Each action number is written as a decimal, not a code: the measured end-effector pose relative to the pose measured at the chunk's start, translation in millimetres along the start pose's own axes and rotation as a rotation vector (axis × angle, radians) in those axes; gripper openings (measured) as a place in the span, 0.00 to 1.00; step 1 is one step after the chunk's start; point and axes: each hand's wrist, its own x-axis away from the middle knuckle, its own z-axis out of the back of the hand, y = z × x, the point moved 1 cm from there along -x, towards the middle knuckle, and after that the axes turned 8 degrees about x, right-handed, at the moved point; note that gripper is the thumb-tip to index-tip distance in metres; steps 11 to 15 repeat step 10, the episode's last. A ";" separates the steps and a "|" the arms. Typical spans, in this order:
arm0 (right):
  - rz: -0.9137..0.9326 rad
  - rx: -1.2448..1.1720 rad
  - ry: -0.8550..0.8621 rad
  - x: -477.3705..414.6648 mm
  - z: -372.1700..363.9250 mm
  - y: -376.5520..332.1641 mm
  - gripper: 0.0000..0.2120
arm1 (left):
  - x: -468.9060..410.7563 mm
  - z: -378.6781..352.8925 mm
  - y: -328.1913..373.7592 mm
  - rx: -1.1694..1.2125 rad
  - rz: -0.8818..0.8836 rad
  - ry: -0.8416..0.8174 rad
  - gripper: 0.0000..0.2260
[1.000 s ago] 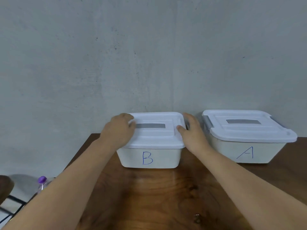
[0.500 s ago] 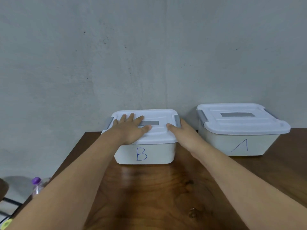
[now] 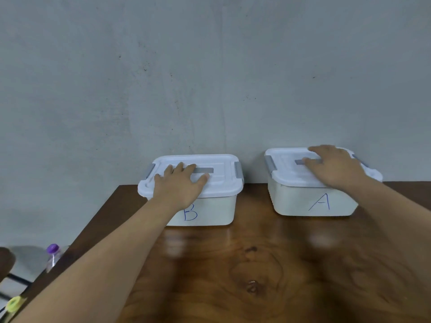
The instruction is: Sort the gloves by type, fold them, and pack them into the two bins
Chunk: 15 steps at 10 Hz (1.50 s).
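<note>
Grey plaster wall [image 3: 210, 78] fills the upper half of the head view, and a glossy brown wooden table [image 3: 233, 264] runs up to it. Two white bins stand side by side at the table's far edge, a little apart: bin B [image 3: 210, 210] on the left and bin A [image 3: 291, 201] on the right, each with its letter in blue on the near wall. Both carry their lids.

The person's left hand [image 3: 179, 183] lies flat on B's lid [image 3: 221, 183], fingers straight and spread, gripping nothing. The right hand [image 3: 335, 166] rests on A's lid [image 3: 286, 173] with fingers extended towards the grey strip at its centre. It is blurred, so whether it presses or only touches cannot be told.

No gloves show anywhere. They may be inside the closed bins, which are opaque.

The step looks like seating or checking the lids. To do it well, each palm should press straight down over the lid's middle so the rim settles evenly all round. Then the grey clips, such as B's left clip [image 3: 150, 170] and A's left clip [image 3: 270, 163], should be checked on both sides. Sideways force is best avoided, since the polished top would probably let a light bin slide.

Off the table's left edge stands a bottle with a purple cap [image 3: 52, 255].
</note>
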 end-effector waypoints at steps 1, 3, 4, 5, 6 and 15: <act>-0.005 0.144 -0.114 -0.4 -19.3 19.9 0.34 | -4.3 -3.2 0.9 -0.008 0.009 0.020 0.33; 0.032 0.137 -0.087 3.6 -33.3 -24.3 0.34 | -32.9 -9.5 12.6 -0.021 -0.024 0.013 0.32; 0.035 0.145 -0.038 1.6 -42.2 -43.3 0.36 | -42.3 -17.0 19.2 -0.028 -0.025 0.062 0.31; 0.042 0.138 -0.007 -0.3 -42.0 -46.8 0.36 | -45.4 -20.9 16.8 -0.031 -0.040 0.096 0.30; 0.047 0.121 -0.011 2.3 -40.8 -46.3 0.36 | -44.6 -19.4 17.1 -0.024 -0.035 0.113 0.29; 0.138 0.255 0.146 38.0 -13.2 -68.5 0.32 | -11.8 5.1 41.2 -0.140 -0.159 0.152 0.29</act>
